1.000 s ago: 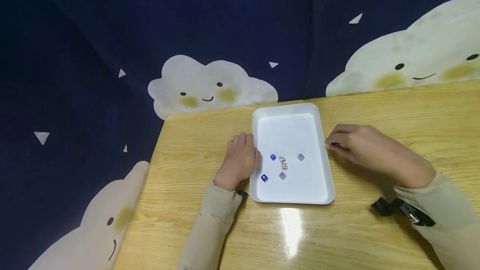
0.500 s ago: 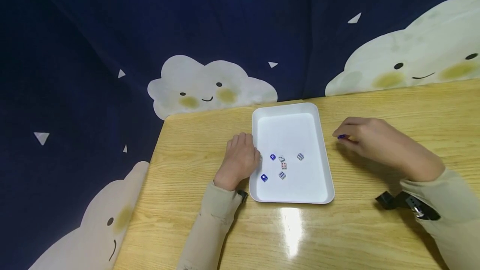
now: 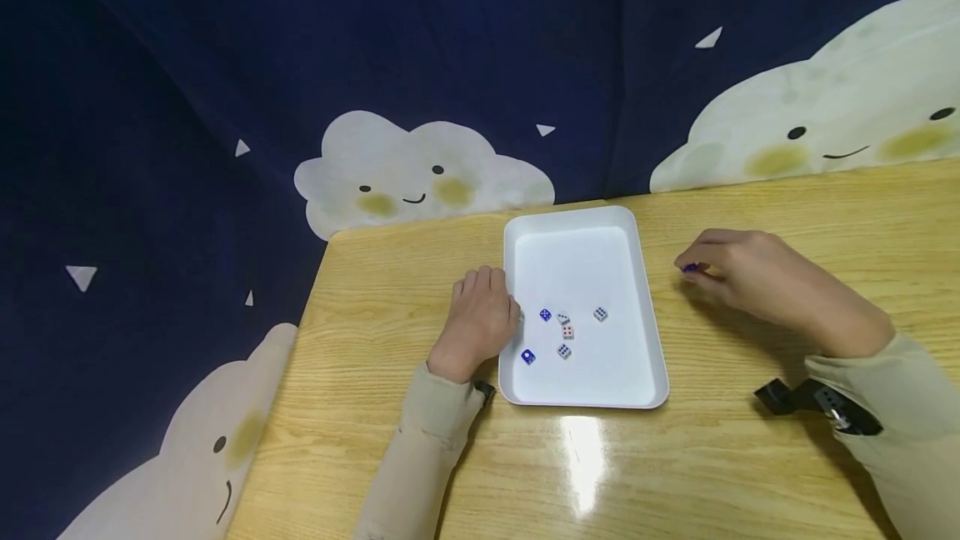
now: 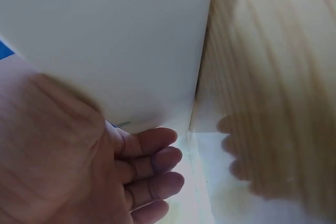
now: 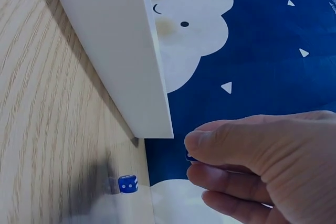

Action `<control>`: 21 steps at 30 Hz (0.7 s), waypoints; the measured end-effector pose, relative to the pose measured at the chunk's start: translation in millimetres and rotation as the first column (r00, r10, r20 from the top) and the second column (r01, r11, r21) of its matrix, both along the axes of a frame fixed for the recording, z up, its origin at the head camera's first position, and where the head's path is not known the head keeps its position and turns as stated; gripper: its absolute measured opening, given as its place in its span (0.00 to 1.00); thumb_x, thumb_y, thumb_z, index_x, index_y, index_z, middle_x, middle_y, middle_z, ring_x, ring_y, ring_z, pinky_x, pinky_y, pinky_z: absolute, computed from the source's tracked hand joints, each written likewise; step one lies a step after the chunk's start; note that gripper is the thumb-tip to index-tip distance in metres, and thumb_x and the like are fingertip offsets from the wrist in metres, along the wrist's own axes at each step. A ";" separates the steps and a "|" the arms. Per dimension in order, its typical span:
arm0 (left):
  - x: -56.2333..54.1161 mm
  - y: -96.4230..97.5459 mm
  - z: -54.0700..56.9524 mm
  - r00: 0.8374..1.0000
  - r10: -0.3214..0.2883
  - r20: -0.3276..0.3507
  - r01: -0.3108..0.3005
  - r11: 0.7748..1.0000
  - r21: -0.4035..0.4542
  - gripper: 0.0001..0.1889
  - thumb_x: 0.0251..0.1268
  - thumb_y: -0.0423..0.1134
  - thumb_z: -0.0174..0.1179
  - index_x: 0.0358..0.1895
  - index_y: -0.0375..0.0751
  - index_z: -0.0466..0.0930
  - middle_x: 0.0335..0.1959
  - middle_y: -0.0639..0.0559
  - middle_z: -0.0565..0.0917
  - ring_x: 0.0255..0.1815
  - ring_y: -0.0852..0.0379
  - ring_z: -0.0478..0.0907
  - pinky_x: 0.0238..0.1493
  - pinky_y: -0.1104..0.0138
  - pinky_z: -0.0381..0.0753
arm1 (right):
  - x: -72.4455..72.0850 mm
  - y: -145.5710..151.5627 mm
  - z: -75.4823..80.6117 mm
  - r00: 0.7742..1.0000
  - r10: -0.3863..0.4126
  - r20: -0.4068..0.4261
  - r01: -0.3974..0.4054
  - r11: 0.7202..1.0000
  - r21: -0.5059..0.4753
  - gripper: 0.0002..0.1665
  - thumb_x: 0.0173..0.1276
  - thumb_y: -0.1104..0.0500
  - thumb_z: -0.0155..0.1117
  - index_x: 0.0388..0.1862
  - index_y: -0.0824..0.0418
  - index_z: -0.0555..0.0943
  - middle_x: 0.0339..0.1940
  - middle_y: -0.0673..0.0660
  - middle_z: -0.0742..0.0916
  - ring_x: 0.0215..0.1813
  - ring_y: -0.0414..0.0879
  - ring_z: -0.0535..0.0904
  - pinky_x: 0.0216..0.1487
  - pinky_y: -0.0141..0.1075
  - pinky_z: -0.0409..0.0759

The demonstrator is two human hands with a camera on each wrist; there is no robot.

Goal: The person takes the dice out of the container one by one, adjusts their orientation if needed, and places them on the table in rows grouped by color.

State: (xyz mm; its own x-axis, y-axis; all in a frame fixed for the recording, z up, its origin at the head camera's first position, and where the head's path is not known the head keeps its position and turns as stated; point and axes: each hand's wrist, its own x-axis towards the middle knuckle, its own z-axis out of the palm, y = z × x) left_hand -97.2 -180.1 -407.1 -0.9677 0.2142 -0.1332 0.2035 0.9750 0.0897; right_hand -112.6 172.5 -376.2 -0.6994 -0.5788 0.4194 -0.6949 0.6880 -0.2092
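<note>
A white tray (image 3: 573,265) lies on the table with several small dice inside. Among them are a blue die (image 3: 545,315), another blue die (image 3: 528,356), a white die with red dots (image 3: 567,332) and a white die (image 3: 601,314). My left hand (image 3: 480,319) grips the tray's left rim; in the left wrist view its fingers (image 4: 165,184) curl against the outer wall. Right of the tray, my right hand (image 3: 757,277) pinches a blue die (image 3: 689,268), mostly hidden by thumb and fingers. The right wrist view shows one more blue die (image 5: 128,183) on the table below that hand.
The wooden table (image 3: 390,290) extends on both sides of the tray. Behind it hangs a dark blue curtain (image 3: 420,48) with clouds and triangles. In the right wrist view, the tray's outer wall (image 5: 113,51) stands left of the right hand.
My right hand has moved right and slightly away from me, off the tray's right rim, with the blue die in its fingers. The left hand and the tray have stayed put.
</note>
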 end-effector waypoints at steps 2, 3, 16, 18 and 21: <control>0.1 0.0 0.2 1.000 -0.002 -0.001 0.002 1.000 -0.001 0.14 0.80 0.44 0.39 0.52 0.37 0.67 0.44 0.47 0.69 0.47 0.48 0.63 0.55 0.58 0.66 | 0.2 0.7 0.7 0.999 -0.037 0.015 0.036 0.999 0.012 0.14 0.50 0.67 0.82 0.36 0.57 0.90 0.35 0.52 0.91 0.34 0.47 0.88 0.36 0.47 0.86; 0.1 0.1 0.3 1.000 -0.002 0.000 0.002 1.000 -0.001 0.14 0.80 0.44 0.39 0.52 0.37 0.67 0.44 0.47 0.69 0.47 0.48 0.63 0.55 0.58 0.66 | 0.1 1.3 1.0 0.998 -0.052 0.020 0.052 0.999 0.017 0.13 0.51 0.67 0.81 0.36 0.58 0.90 0.35 0.53 0.91 0.34 0.48 0.88 0.36 0.48 0.86; 0.0 0.5 2.4 1.000 -0.007 0.010 0.007 1.000 -0.011 0.14 0.79 0.43 0.38 0.52 0.37 0.67 0.44 0.47 0.69 0.46 0.49 0.63 0.53 0.59 0.66 | -3.3 6.6 -0.5 0.986 -0.154 0.068 0.150 0.987 0.058 0.11 0.56 0.65 0.79 0.39 0.63 0.90 0.37 0.59 0.91 0.35 0.51 0.87 0.37 0.51 0.85; -0.1 0.4 1.9 1.000 -0.007 0.014 0.007 1.000 -0.012 0.14 0.79 0.43 0.38 0.52 0.37 0.67 0.44 0.47 0.69 0.46 0.49 0.63 0.54 0.59 0.66 | -3.4 6.8 -1.4 0.982 -0.168 0.085 0.163 0.984 0.067 0.11 0.57 0.65 0.79 0.39 0.63 0.89 0.37 0.59 0.91 0.35 0.51 0.87 0.37 0.51 0.84; -0.3 0.5 1.1 1.000 -0.007 0.016 0.008 1.000 -0.010 0.14 0.79 0.43 0.38 0.52 0.36 0.67 0.44 0.47 0.69 0.47 0.49 0.63 0.55 0.58 0.66 | -4.0 7.7 -3.6 0.978 -0.183 0.097 0.177 0.982 0.068 0.11 0.57 0.65 0.78 0.39 0.64 0.89 0.37 0.60 0.90 0.35 0.52 0.87 0.38 0.52 0.84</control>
State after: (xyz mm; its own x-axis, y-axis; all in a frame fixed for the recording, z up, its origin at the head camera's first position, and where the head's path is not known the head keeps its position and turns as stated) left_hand -97.5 -179.6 -406.0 -0.9638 0.2200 -0.1505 0.2095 0.9743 0.0829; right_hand -116.6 180.2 -379.9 -0.8320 -0.4609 0.3088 -0.5353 0.8133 -0.2282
